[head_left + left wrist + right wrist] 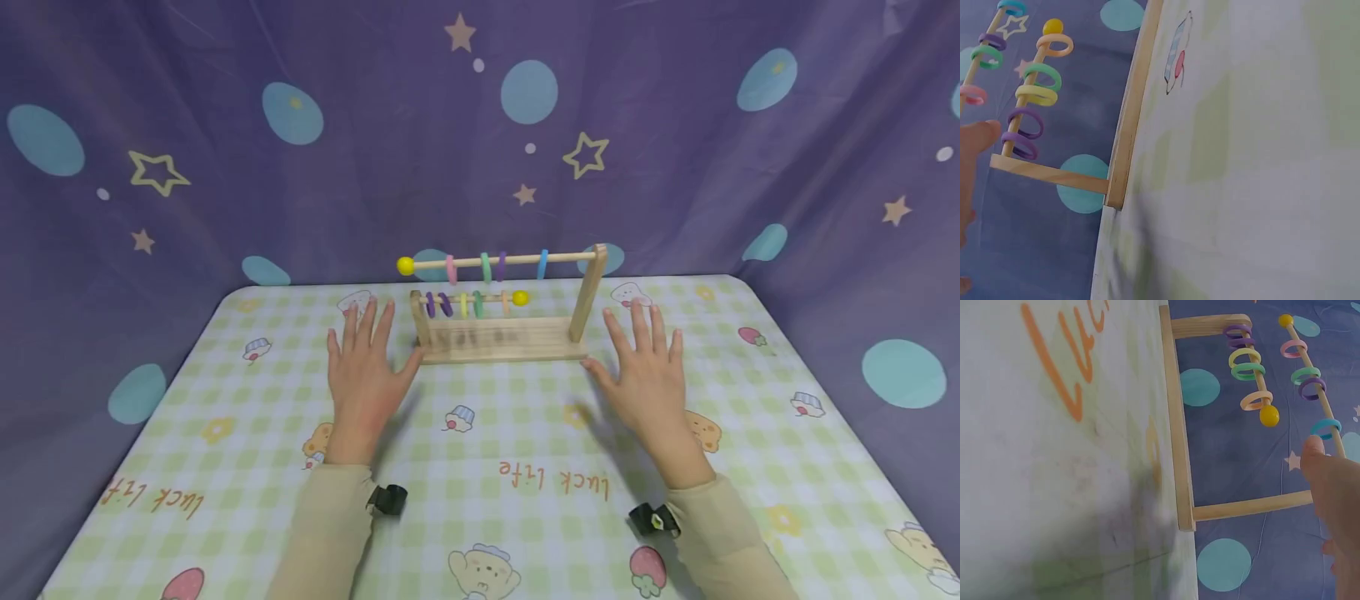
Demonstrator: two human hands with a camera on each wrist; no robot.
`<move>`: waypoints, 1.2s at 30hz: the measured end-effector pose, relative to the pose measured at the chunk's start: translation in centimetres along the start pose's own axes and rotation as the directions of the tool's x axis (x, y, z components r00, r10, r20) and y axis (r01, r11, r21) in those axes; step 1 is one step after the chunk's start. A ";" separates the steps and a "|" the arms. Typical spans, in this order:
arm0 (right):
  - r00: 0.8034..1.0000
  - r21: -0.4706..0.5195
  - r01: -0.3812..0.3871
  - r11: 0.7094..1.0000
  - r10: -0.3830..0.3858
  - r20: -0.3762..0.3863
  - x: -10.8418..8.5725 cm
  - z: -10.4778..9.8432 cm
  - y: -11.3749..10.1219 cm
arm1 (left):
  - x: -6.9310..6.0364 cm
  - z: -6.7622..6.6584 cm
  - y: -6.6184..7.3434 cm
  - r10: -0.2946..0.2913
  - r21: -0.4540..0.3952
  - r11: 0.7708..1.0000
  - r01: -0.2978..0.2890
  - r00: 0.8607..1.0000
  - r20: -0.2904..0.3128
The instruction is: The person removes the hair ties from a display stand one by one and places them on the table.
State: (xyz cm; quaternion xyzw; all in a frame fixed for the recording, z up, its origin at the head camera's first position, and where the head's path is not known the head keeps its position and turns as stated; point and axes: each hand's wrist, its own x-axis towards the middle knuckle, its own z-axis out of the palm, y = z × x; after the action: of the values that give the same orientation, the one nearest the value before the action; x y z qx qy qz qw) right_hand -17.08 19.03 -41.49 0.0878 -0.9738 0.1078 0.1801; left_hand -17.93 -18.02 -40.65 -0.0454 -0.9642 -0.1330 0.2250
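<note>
A wooden stand (pixel 504 354) with two posts stands at the far middle of the table. Its upper rod (pixel 517 259) comes off the tall right post and carries pink, green, purple and blue rings; a yellow ball (pixel 405 266) caps it. The lower rod, from the short left post (pixel 421 321), bears two purple rings, a yellow, a green and a peach ring (pixel 1257 401), with another yellow ball (pixel 521 297). My left hand (pixel 367 387) is spread beside the stand's left end, and my right hand (pixel 645 379) is spread by its right end. Neither holds anything.
A checked tablecloth (pixel 517 417) with printed cartoons and lettering covers the table. Behind and around it hangs a purple curtain (pixel 420 108) with stars and blue dots. Both wrists wear small black devices (pixel 388 500).
</note>
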 end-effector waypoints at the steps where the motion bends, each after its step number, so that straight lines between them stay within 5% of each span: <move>1: 1.000 0.001 0.003 1.000 -0.003 -0.002 0.0 0.0 -0.1 | 0.2 0.2 0.0 0.003 -0.008 1.000 -0.003 1.000 -0.006; 10: 1.000 0.012 0.002 1.000 -0.001 -0.001 -0.1 -0.3 -0.2 | 1.6 1.5 0.3 -0.015 -0.221 0.975 0.016 1.000 0.004; 17: 1.000 0.035 0.017 0.999 -0.016 -0.017 0.0 -0.4 -0.3 | 2.3 2.1 0.5 -0.098 -0.347 0.930 0.122 0.992 0.085; 25: 0.999 0.052 0.023 0.998 -0.021 -0.032 0.1 -0.2 -0.6 | 2.8 2.8 0.2 -0.165 -0.536 0.810 0.238 0.969 0.182; 36: 0.998 0.101 0.032 0.994 -0.026 -0.062 0.3 -0.5 -0.7 | 3.8 3.7 0.3 -0.166 -0.763 0.598 0.246 0.969 0.182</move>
State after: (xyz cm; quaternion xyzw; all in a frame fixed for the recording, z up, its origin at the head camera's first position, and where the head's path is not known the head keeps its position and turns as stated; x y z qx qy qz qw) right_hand -17.04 18.44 -40.82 0.1077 -0.9597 0.1572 0.2065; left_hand -22.81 -16.64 -42.12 -0.0329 -0.8186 -0.5605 0.1215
